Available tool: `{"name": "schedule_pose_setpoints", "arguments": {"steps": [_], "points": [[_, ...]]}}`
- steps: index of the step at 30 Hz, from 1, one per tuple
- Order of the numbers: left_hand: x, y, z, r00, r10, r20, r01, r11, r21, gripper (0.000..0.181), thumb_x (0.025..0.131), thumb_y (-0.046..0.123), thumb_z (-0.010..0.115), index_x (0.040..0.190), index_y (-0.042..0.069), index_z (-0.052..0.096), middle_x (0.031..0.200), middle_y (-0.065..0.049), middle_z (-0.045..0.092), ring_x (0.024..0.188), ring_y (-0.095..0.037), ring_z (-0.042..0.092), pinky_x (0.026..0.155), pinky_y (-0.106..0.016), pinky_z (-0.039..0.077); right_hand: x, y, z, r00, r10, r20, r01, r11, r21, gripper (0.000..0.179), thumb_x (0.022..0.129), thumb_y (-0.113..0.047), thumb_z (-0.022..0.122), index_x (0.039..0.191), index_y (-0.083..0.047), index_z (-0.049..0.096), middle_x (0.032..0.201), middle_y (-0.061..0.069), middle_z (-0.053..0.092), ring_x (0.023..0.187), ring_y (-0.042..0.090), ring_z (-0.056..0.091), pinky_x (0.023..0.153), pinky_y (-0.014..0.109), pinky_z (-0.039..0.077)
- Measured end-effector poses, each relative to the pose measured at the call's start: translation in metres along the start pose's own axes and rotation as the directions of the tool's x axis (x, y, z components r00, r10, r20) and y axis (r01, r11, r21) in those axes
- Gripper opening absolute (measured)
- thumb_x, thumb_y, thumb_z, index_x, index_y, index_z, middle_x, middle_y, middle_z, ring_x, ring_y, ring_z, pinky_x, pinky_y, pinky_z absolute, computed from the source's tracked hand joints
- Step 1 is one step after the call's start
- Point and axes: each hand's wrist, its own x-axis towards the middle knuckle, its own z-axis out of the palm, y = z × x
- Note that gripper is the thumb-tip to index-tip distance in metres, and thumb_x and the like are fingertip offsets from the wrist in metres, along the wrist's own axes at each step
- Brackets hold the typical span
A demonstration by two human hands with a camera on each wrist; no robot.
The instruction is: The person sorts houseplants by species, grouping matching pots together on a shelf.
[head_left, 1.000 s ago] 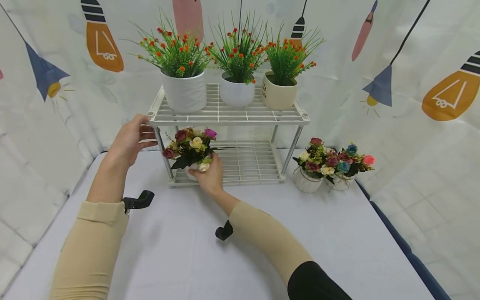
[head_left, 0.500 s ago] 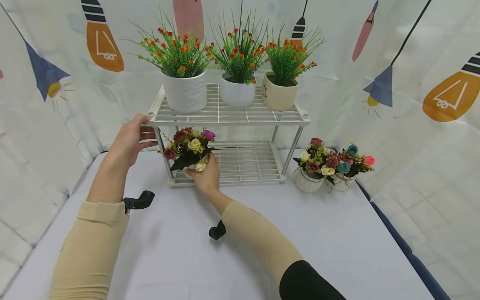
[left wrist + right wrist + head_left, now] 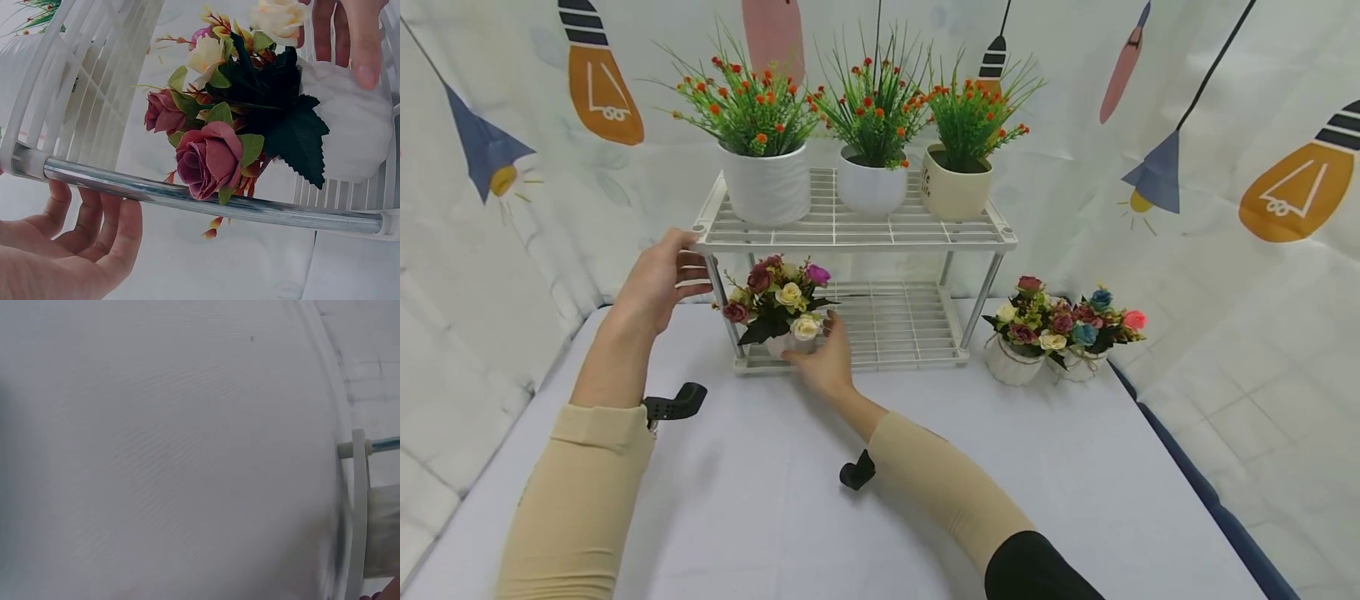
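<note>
In the head view a white pot of artificial roses (image 3: pixel 786 304) stands upright at the left of the lower tier of a white wire rack (image 3: pixel 850 247). My right hand (image 3: pixel 827 358) is beside this pot, its thumb at the pot's edge and its fingers extended apart from the thumb. The left wrist view shows that thumb overlapping the pot (image 3: pixel 350 125). My left hand (image 3: pixel 658 279) is at the rack's front left post, below the upper shelf corner. Its loosely bent fingers (image 3: pixel 128 231) touch the metal post (image 3: pixel 206 203) in the left wrist view.
Three pots of grassy plants with orange-red flowers (image 3: pixel 767 179) line the upper tier. Two wrapped rose pots (image 3: pixel 1015 358) stand on the white-covered table (image 3: pixel 760 500) right of the rack. A printed curtain (image 3: pixel 1075 167) hangs close behind.
The right hand moves the rose pot slightly left, then shifts right and loosens around it, uncovering more of the pot and a cream rose. The left hand stays at the post.
</note>
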Motion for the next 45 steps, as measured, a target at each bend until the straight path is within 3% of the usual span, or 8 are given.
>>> {"name": "schedule_pose_setpoints", "arguments": {"steps": [9, 22, 28, 34, 39, 42, 45], "points": [[0.003, -0.003, -0.001, 1.000, 0.002, -0.008, -0.002, 1.000, -0.013, 0.048, 0.106, 0.052, 0.038, 0.127, 0.012, 0.054, 0.119, -0.006, 0.052, 0.105, -0.018, 0.056, 0.085, -0.026, 0.052, -0.018, 0.015, -0.039, 0.996, -0.040, 0.074, 0.037, 0.998, 0.048, 0.085, 0.081, -0.015, 0.090, 0.148, 0.002, 0.041, 0.142, 0.021, 0.052, 0.129, 0.034, 0.050, 0.106, 0.043, 0.046], [0.005, -0.003, 0.000, 1.000, 0.008, -0.008, -0.008, 1.000, -0.015, 0.045, 0.106, 0.053, 0.038, 0.125, 0.016, 0.055, 0.120, -0.005, 0.052, 0.107, -0.018, 0.055, 0.087, -0.029, 0.050, -0.037, 0.023, -0.116, 0.994, -0.057, 0.091, 0.054, 0.998, 0.044, 0.067, 0.088, -0.015, 0.084, 0.140, 0.005, 0.045, 0.139, 0.024, 0.051, 0.130, 0.040, 0.047, 0.107, 0.054, 0.043], [0.004, -0.004, 0.000, 1.000, 0.009, -0.008, -0.009, 1.000, -0.018, 0.045, 0.106, 0.053, 0.039, 0.125, 0.016, 0.055, 0.120, -0.005, 0.052, 0.107, -0.018, 0.055, 0.089, -0.030, 0.050, -0.048, 0.035, -0.152, 0.999, -0.028, 0.033, 0.027, 0.999, 0.042, 0.061, 0.089, -0.013, 0.083, 0.135, 0.004, 0.048, 0.137, 0.026, 0.053, 0.128, 0.041, 0.048, 0.105, 0.053, 0.043], [0.003, -0.004, -0.001, 1.000, 0.007, -0.015, -0.007, 1.000, -0.011, 0.045, 0.106, 0.054, 0.039, 0.125, 0.017, 0.055, 0.120, -0.005, 0.052, 0.107, -0.019, 0.055, 0.087, -0.029, 0.050, -0.058, 0.047, -0.186, 0.996, 0.048, -0.074, -0.044, 0.997, 0.058, 0.056, 0.090, -0.010, 0.082, 0.133, 0.005, 0.049, 0.135, 0.027, 0.051, 0.126, 0.039, 0.049, 0.101, 0.048, 0.045], [0.003, -0.002, 0.000, 1.000, 0.002, -0.012, -0.002, 0.999, -0.041, 0.044, 0.106, 0.052, 0.042, 0.123, 0.014, 0.055, 0.120, -0.005, 0.053, 0.107, -0.019, 0.056, 0.089, -0.030, 0.050, -0.062, 0.053, -0.211, 0.964, 0.124, -0.234, -0.097, 0.988, 0.122, 0.057, 0.091, -0.007, 0.079, 0.134, 0.006, 0.044, 0.135, 0.024, 0.046, 0.123, 0.036, 0.049, 0.091, 0.030, 0.046], [0.002, -0.002, 0.001, 1.000, 0.000, -0.014, -0.001, 0.999, -0.039, 0.044, 0.106, 0.052, 0.041, 0.123, 0.014, 0.054, 0.120, -0.006, 0.053, 0.107, -0.019, 0.056, 0.090, -0.031, 0.050, -0.062, 0.057, -0.224, 0.922, 0.149, -0.358, -0.093, 0.981, 0.169, 0.055, 0.092, -0.007, 0.078, 0.133, 0.005, 0.042, 0.132, 0.018, 0.047, 0.119, 0.031, 0.050, 0.084, 0.021, 0.044], [0.001, -0.002, 0.001, 1.000, -0.002, -0.018, 0.002, 0.999, -0.036, 0.045, 0.106, 0.052, 0.041, 0.124, 0.013, 0.054, 0.121, -0.006, 0.052, 0.106, -0.018, 0.056, 0.090, -0.031, 0.050, -0.062, 0.060, -0.235, 0.877, 0.155, -0.455, -0.077, 0.980, 0.185, 0.053, 0.092, -0.007, 0.078, 0.131, 0.004, 0.044, 0.128, 0.014, 0.049, 0.116, 0.030, 0.049, 0.083, 0.020, 0.043]]}}
